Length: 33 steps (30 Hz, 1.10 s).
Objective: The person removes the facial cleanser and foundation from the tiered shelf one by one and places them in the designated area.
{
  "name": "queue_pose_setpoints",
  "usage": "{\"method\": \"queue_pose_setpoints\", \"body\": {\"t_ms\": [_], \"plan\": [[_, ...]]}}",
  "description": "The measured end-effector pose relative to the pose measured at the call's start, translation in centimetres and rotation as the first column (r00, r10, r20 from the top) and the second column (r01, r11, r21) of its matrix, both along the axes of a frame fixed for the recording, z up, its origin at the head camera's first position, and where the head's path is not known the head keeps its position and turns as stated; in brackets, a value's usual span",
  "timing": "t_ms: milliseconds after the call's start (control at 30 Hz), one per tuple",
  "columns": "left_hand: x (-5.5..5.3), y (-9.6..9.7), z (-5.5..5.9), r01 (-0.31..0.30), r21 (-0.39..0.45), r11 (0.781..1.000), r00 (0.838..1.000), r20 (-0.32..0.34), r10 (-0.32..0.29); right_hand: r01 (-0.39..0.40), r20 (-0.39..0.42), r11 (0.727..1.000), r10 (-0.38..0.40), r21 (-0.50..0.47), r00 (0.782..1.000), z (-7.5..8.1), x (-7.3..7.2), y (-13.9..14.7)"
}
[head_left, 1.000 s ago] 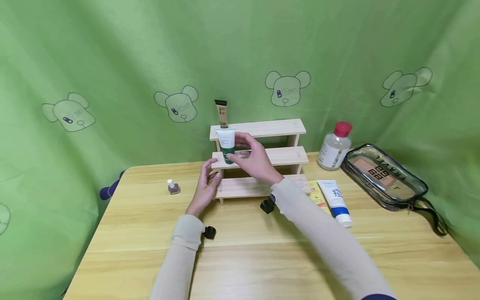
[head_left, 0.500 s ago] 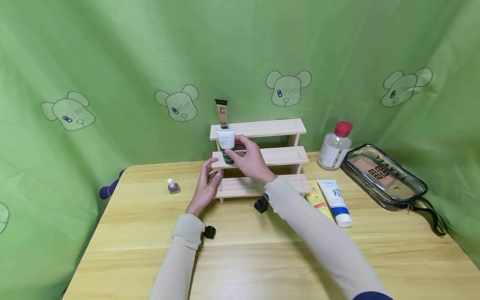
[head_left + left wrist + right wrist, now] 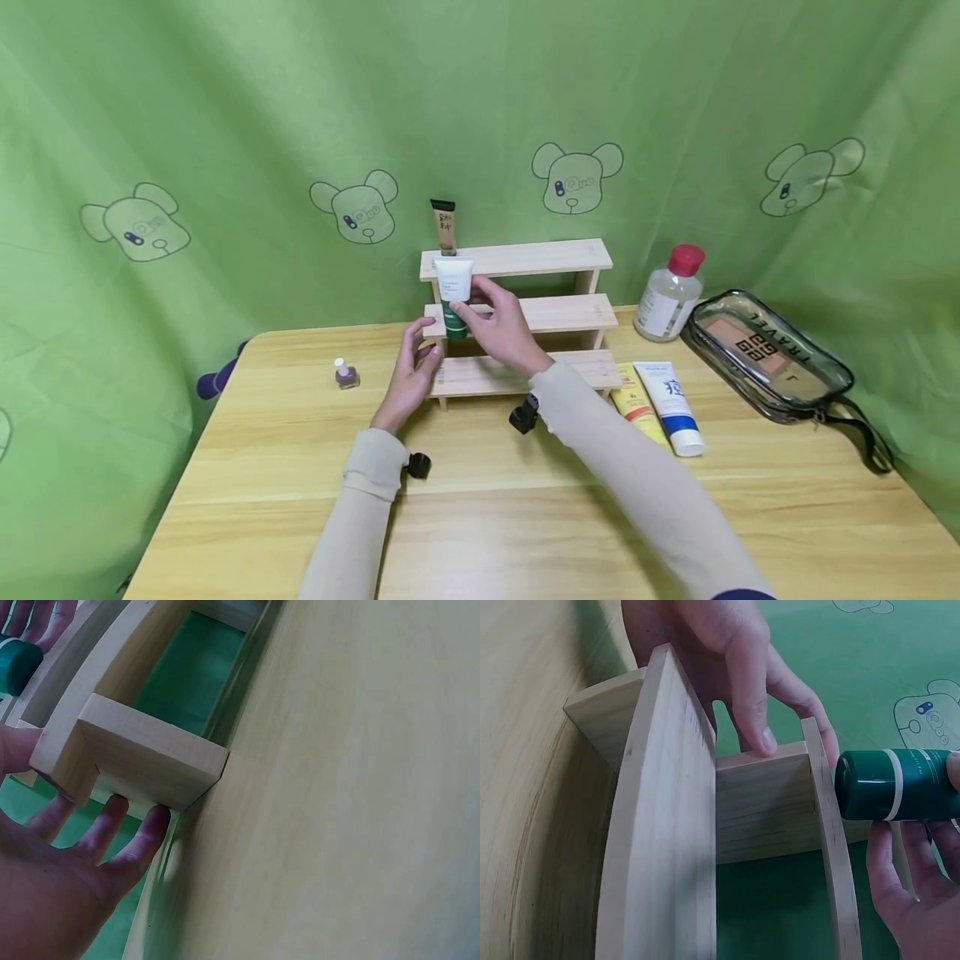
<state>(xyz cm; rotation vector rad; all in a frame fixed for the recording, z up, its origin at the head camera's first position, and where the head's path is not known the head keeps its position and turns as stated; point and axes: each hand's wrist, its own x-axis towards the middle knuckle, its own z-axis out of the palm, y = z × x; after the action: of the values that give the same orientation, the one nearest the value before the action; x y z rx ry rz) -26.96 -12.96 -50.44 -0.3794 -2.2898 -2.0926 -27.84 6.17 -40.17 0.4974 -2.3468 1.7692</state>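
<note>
My right hand (image 3: 504, 325) pinches a small squeeze tube (image 3: 454, 279), white above with a dark green lower end, between thumb and fingers. It stands cap down at the left end of the middle tier of the wooden step stand (image 3: 558, 313). In the right wrist view the green cap (image 3: 870, 785) is right at that tier's board; whether it touches is unclear. My left hand (image 3: 408, 373) rests against the stand's left end, fingers spread. Its fingertips (image 3: 156, 817) touch the side panel in the left wrist view. A beige tube (image 3: 446, 229) with a black end stands on the top tier.
A purple nail polish bottle (image 3: 347, 375) stands to the left. Right of the stand lie a yellow tube (image 3: 639, 407) and a white-and-blue tube (image 3: 670, 407). Beyond them are a red-capped clear bottle (image 3: 670, 293) and a clear travel pouch (image 3: 768, 354). A green curtain (image 3: 480, 100) hangs behind.
The right hand's grip on the tube has shifted slightly, and the tube's lower end now sits a little lower, toward the tier's front edge. The left hand has stayed in place.
</note>
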Motion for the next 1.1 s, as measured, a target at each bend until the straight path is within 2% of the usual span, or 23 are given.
{"method": "queue_pose_setpoints", "body": {"t_ms": [333, 800, 1100], "plan": [[0.0, 0.0, -0.2, 0.003, 0.002, 1.000, 1.000, 0.001, -0.003, 0.021, 0.006, 1.000, -0.021, -0.004, 1.000, 0.2, 0.7, 0.8], [0.0, -0.1, -0.3, 0.000, 0.005, 1.000, 1.000, 0.009, 0.000, 0.021, -0.004, 0.999, -0.022, -0.039, 1.000, 2.0, 2.3, 2.1], [0.0, -0.1, -0.2, 0.007, 0.011, 1.000, 1.000, 0.005, -0.007, 0.043, -0.017, 0.998, -0.044, -0.054, 0.999, 2.6, 3.3, 4.3]]}}
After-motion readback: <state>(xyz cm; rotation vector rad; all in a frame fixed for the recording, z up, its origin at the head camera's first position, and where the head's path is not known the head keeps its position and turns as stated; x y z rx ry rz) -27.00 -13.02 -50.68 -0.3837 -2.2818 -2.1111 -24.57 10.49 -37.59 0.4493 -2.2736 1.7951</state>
